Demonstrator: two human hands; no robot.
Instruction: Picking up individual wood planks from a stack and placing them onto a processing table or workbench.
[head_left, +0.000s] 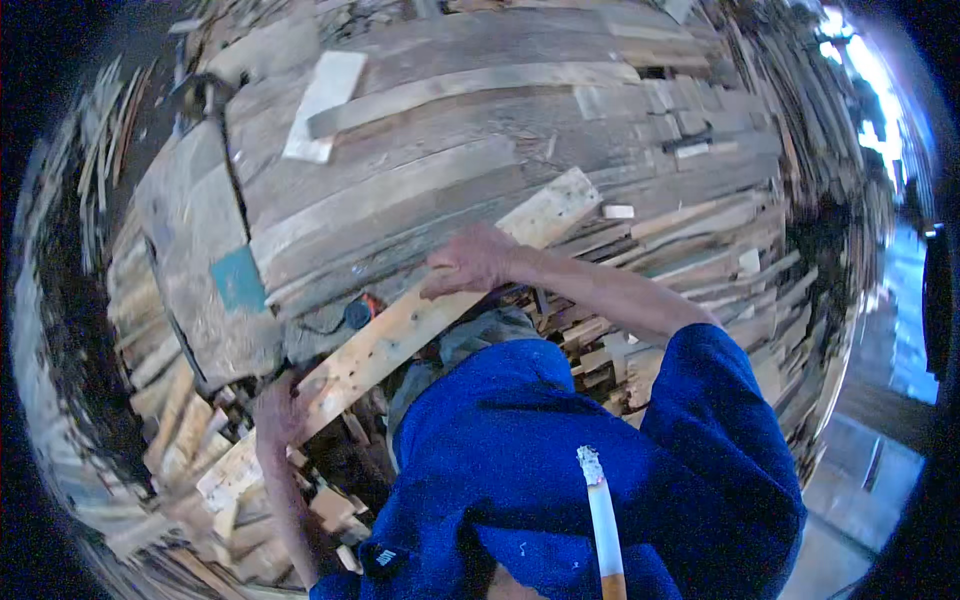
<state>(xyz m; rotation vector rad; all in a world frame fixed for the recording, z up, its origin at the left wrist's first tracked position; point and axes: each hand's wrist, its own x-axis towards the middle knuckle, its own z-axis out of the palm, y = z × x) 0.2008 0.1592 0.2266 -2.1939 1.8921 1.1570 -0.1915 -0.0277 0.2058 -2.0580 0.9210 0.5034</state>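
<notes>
A long pale wooden board (400,325) with dark nail holes or knots lies slantwise in front of my body, its right end farther away than its left. My right hand (475,262) is closed over its upper part, fingers wrapped round the far edge. Lower down, my left hand (280,410) grips the board near its left end; motion smears those fingers a little. Just beyond the board, between my hands, sits a small round black and red object (362,312) whose kind I cannot make out.
Planks cover the wooden work surface (400,190), a white board piece (325,105) among them. At left are a worn flat panel (190,200) and a teal patch (238,279). Scrap wood (690,225) lies piled around. A lit cigarette (603,530) juts in close below.
</notes>
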